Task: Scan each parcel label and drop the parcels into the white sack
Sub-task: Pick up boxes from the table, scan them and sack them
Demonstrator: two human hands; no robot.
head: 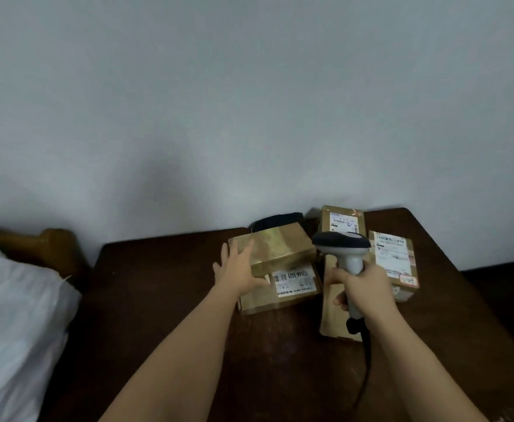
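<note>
On the dark table (164,300) we count five cardboard parcels. Our left hand (240,271) grasps the left end of the top parcel (277,246), stacked on a labelled parcel (283,292). Our right hand (364,286) grips one scanner (345,248) over the flat parcel (333,312). One white sack (12,315) sits at left.
</note>
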